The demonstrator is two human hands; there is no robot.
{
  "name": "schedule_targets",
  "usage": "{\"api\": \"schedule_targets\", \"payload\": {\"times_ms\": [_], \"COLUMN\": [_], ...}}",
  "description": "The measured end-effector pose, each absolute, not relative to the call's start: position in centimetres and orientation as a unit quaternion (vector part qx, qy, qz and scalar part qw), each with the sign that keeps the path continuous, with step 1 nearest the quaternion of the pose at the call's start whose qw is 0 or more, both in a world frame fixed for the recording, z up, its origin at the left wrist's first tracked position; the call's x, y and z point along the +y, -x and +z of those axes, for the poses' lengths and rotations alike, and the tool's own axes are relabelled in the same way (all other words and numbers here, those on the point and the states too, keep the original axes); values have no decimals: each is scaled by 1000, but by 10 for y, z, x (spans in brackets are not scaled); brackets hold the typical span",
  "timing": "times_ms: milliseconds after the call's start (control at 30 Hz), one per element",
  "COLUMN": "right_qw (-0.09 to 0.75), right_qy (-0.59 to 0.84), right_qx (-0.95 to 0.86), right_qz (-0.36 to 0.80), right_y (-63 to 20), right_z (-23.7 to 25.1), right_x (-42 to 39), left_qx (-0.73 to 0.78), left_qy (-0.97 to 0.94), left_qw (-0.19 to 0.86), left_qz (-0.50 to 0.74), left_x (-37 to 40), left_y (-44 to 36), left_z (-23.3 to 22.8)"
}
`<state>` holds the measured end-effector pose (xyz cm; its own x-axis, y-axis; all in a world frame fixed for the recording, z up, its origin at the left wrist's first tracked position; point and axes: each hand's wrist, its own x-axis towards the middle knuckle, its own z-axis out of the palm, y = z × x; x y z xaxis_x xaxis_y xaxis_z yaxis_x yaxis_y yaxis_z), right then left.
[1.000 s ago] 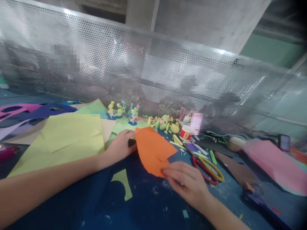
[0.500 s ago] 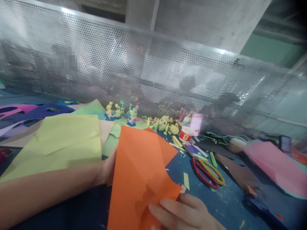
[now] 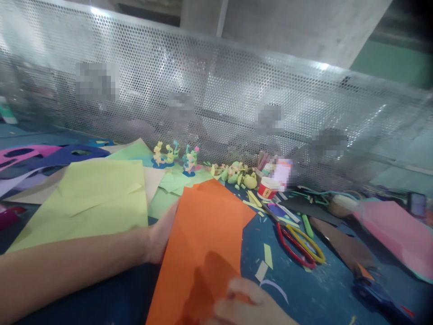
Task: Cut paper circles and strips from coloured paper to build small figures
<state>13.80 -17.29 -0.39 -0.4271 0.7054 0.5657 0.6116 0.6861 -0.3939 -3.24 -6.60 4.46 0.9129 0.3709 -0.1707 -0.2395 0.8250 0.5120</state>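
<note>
A large orange sheet of paper (image 3: 206,234) stands tilted up in front of me, with another orange piece (image 3: 219,194) showing behind its upper right. At the left edge, my left hand (image 3: 162,239) grips the sheet, its fingers hidden behind the paper. Low on the right side, my right hand (image 3: 246,302) has curled, slightly blurred fingers closed at the sheet's edge. Just right of the sheet lie scissors (image 3: 301,246) with one red and one yellow handle loop. Pale green paper (image 3: 108,198) is spread beyond my left forearm.
Small paper figures (image 3: 189,163) stand at the back, before a perforated metal screen (image 3: 142,81). A red and white cup (image 3: 267,187), paper scraps, a brown sheet (image 3: 341,243), pink paper (image 3: 395,234) and a dark blue tool (image 3: 379,293) lie rightward. People show dimly behind the screen.
The orange sheet's flared lower right edge has been drawn in and now looks straighter. My right hand has moved slightly down with its fingers more curled. My left hand shifted a little right.
</note>
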Motion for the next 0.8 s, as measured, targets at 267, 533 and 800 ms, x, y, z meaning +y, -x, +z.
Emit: {"api": "schedule_targets", "payload": {"times_ms": [267,533,800], "right_qw": [414,386,436], "right_qy": [481,554,599], "right_qx": [-773,-731,-666], "right_qz": [-14,-95,91], "right_y": [-155,-169,-169], "right_z": [36,41,41], "right_x": [-158,-157,-157], "left_qx": [128,136,182], "left_qy": [-284,-316,-350], "left_qw": [941,938,913], "left_qz": [131,37,109], "left_x": [-75,-81,-84], "left_y": [29,31,30], "left_z": [41,44,41]}}
